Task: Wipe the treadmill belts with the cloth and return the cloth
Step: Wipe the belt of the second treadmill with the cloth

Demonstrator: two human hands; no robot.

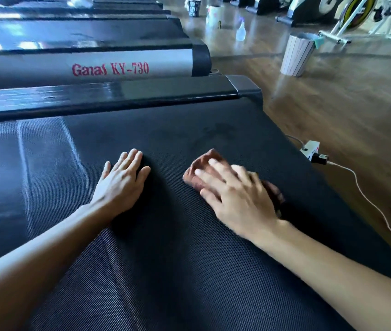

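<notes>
A glossy wooden floor (332,111) is reflecting pale light. A white slatted bin (297,56) is standing on it, and a clear spray bottle (240,32) and a white bucket (213,14) are standing farther back. Exercise bikes (356,13) are lining the far side. A white power strip (311,150) is lying on the floor, its cable (368,199) trailing away.
</notes>
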